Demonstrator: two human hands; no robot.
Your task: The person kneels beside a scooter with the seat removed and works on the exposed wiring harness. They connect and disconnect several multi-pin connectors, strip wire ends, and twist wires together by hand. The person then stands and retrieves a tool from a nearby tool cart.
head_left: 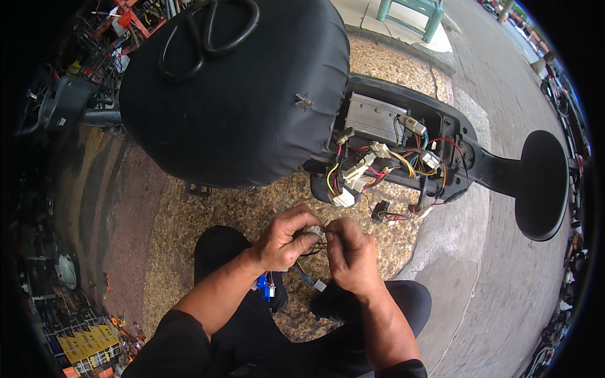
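Note:
Both my hands meet in front of me, above my bent legs. My left hand (287, 238) pinches a small whitish wire connector (313, 231) between thumb and fingers. Right beside it, my right hand (353, 255) has its thumb and fingertips closed on thin wires at the connector's end; the fingers partly hide them. Below the hands hang dark, yellow and blue wires that end in a white plug (320, 286). A blue connector part (263, 286) shows under my left wrist, near my foot.
Ahead stands a scooter with a black seat (239, 94). Behind the seat, an open tray holds a finned silver box (375, 116) and several white connectors (358, 170). A black backrest pad (542, 186) juts out right. Parts and boxes (88, 343) crowd the left side.

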